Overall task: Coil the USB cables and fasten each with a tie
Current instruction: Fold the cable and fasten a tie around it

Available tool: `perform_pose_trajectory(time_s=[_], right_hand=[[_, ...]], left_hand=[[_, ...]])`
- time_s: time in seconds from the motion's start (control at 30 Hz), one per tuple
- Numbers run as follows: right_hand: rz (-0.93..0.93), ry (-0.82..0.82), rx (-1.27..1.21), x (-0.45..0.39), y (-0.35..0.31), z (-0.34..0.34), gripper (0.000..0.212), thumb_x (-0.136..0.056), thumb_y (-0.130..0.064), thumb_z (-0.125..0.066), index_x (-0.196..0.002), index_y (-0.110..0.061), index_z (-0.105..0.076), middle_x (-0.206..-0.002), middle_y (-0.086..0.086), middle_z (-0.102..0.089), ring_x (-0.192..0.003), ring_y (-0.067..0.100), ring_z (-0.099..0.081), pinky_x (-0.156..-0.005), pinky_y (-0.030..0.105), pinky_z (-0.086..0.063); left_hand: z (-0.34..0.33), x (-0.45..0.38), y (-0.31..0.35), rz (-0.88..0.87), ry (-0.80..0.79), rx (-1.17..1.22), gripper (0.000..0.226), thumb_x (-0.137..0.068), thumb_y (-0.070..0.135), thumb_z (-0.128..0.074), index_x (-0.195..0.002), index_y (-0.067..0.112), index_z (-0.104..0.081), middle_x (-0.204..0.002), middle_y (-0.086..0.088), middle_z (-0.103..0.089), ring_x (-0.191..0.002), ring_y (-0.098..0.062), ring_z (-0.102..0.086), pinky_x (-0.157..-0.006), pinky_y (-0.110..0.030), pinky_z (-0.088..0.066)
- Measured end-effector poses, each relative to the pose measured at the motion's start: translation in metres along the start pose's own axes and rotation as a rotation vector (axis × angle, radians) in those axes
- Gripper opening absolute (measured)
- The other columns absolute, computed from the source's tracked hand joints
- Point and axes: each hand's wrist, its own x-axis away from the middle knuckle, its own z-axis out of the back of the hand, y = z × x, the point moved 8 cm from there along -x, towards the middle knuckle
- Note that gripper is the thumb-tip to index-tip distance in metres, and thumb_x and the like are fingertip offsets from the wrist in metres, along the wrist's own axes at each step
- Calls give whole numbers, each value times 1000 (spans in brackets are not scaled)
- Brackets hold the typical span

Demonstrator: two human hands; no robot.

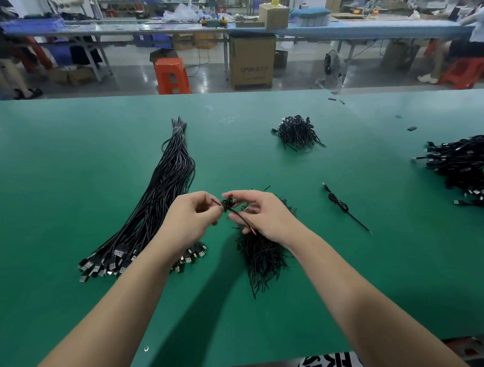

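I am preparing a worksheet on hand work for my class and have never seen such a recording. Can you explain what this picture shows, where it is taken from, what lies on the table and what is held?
There is no machine here. A camera worn on a person's head looks down at their two bare hands. The left hand and the right hand together pinch a small coiled cable above a green table. On the table lie a long bundle of straight USB cables, a heap of short black ties under the right hand, a further small heap, one single cable and a pile of cables at the right edge.
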Motion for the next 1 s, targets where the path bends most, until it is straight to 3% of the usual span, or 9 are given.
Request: perform_pose_trajectory(time_s=[0.07,0.17,0.23,0.33,0.43,0.6,0.73,0.83,1.0], right_hand=[[99,77,217,-3,-8,6,20,-90,-16,-75,-106,-27,-75,-106,-9,-64,-65,11,-53,-62,26,-49],[46,91,154,-4,-1,8,7,-92,-27,-73,-96,-32,-74,-73,-19,-68,-48,6,-49,-53,20,-44],[-15,75,97,-3,5,6,9,-95,-29,-68,-91,-31,-75,-54,-7,-60,-42,14,-43,-49,21,-41],[-90,46,12,-3,13,3,20,-98,-32,-64,-88,-22,-80,-50,-1,-35,-50,19,-25,-48,27,-22],[-171,1,-96,-2,17,-1,26,-98,-32,-64,-88,-13,-79,-53,-8,-57,-48,12,-23,-43,22,-21],[-185,42,-155,-3,13,3,15,-100,-28,-62,-108,-17,-67,-73,4,-72,-54,17,-44,-43,22,-34],[-93,-52,-329,-4,4,-2,21,-104,-7,-51,-113,-18,-67,-83,4,-75,-59,13,-57,-51,22,-48],[9,-92,-200,-6,-2,-4,25,-93,0,-67,-112,-16,-71,-79,-6,-70,-58,8,-53,-56,22,-48],[2,105,12,-13,4,9,8,-87,-33,-77,-91,-26,-79,-60,-16,-58,-47,0,-44,-53,10,-36]], left_hand=[[-2,0,-1,49,-36,113,11,-89,13,-70,-78,11,-70,-63,1,-67,-61,-13,-54,-64,-31,-42],[-3,0,9,-49,-1,-40,10,-90,16,-68,-80,16,-67,-64,7,-65,-57,-6,-53,-61,-23,-43],[-2,4,26,-233,54,-278,6,-90,17,-65,-84,18,-64,-70,10,-64,-64,-3,-57,-63,-19,-44],[-15,19,51,-630,110,-705,5,-89,7,-58,-86,9,-62,-77,-4,-61,-72,-28,-59,-70,-41,-48],[-29,29,54,-833,152,-980,9,-79,0,-63,-79,8,-60,-71,-7,-55,-65,-31,-54,-63,-42,-47],[-20,25,49,-713,181,-737,2,-86,6,-65,-84,8,-65,-76,-5,-62,-72,-26,-57,-69,-37,-45],[-2,2,18,-199,89,-212,10,-91,14,-66,-82,19,-67,-68,9,-63,-60,-5,-54,-58,-14,-39],[-3,-2,1,-2,9,92,14,-93,15,-67,-80,18,-70,-65,2,-66,-62,-13,-53,-64,-29,-42],[0,1,16,-148,79,-95,11,-93,15,-66,-83,18,-65,-69,7,-64,-61,-8,-53,-61,-23,-43]])
